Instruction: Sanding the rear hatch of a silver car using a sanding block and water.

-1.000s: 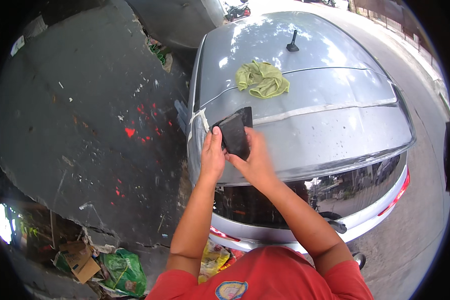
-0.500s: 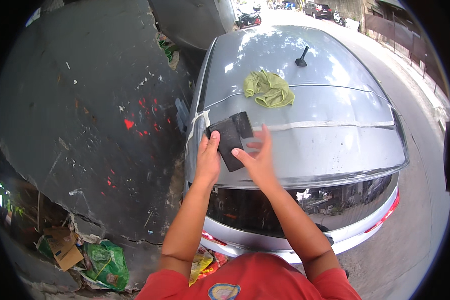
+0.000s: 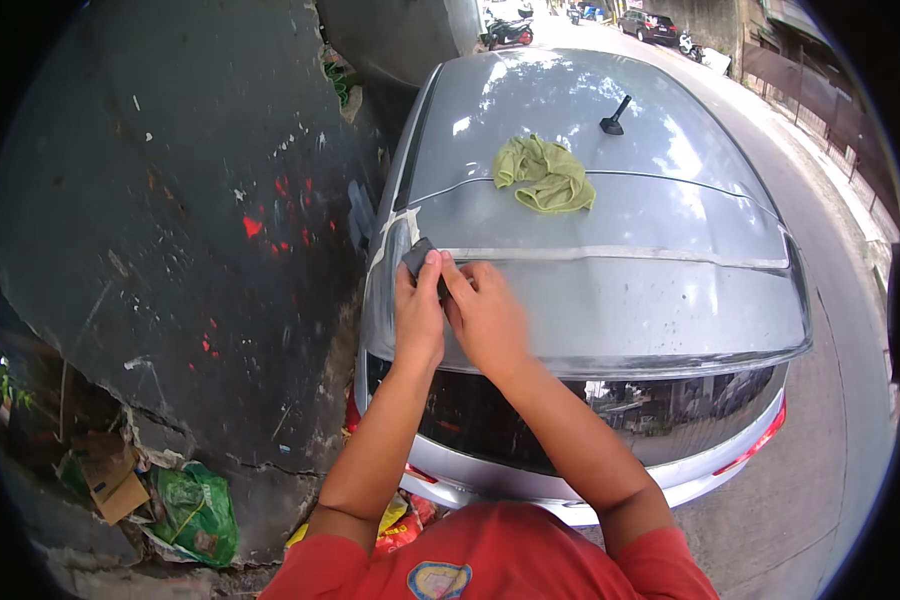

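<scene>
My left hand (image 3: 419, 312) and my right hand (image 3: 485, 318) are close together over the rear left corner of a silver car roof (image 3: 660, 305). Both have fingers closed on a small dark folded sheet (image 3: 417, 257), perhaps abrasive paper, much of it hidden behind my fingers. Pale masking tape (image 3: 411, 223) is beside it at the roof's edge. A crumpled olive-green cloth (image 3: 544, 172) lies further forward on the roof, and a short black antenna (image 3: 615, 122) stands beyond it. Below the hands is the dark rear window (image 3: 610, 415).
A dark paint-marked wall (image 3: 170, 250) runs along the car's left side, with cardboard (image 3: 115, 480) and a green bag (image 3: 195, 515) low at the left. A road (image 3: 835, 390) curves along the right, with parked scooters (image 3: 510, 32) and a dark car (image 3: 645, 28) ahead.
The dark sheet has been folded much smaller and sits more hidden between my fingers. My right hand, fingers spread half a second ago, has closed in beside my left. The view has tilted slightly upward.
</scene>
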{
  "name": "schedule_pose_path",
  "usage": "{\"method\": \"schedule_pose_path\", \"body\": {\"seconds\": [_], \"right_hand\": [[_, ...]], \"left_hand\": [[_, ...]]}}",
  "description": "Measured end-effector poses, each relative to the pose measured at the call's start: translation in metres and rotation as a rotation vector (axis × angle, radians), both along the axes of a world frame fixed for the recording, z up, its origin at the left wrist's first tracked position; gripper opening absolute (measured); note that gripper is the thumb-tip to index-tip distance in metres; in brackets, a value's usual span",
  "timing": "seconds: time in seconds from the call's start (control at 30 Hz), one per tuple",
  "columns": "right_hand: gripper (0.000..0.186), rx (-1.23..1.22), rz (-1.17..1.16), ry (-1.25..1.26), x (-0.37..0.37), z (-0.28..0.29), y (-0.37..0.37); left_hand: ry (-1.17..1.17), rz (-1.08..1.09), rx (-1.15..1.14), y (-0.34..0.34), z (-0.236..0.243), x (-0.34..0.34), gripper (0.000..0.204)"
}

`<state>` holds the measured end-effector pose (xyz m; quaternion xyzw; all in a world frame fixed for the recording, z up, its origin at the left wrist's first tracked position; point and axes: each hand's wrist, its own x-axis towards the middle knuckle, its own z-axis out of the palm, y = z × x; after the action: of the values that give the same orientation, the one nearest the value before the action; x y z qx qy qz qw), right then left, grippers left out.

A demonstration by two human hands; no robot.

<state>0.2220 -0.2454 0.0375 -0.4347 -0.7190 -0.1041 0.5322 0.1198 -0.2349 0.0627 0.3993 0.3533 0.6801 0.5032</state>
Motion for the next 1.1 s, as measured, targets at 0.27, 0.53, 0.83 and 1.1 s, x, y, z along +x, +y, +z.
{"method": "schedule_pose_path", "body": {"seconds": [0.27, 0.53, 0.83, 1.1], "right_hand": [[0.068, -0.282, -0.070, -0.026, 0.135, 0.018, -0.026], [0.069, -0.341, -0.371, -0.021, 0.229, -0.005, -0.043], [0.072, -0.369, -0.471, -0.136, 0.217, 0.001, -0.043], [0.070, -0.387, -0.485, -0.123, 0.215, 0.005, -0.044]], "left_hand": [[0.842, 0.321, 0.166, 0.047, 0.023, -0.098, 0.056], [1.481, 0.215, 0.205, 0.079, -0.015, -0.111, 0.048], [1.502, 0.135, -0.055, 0.185, 0.020, -0.123, 0.052], [1.605, 0.120, -0.033, 0.193, 0.028, -0.109, 0.052]]}}
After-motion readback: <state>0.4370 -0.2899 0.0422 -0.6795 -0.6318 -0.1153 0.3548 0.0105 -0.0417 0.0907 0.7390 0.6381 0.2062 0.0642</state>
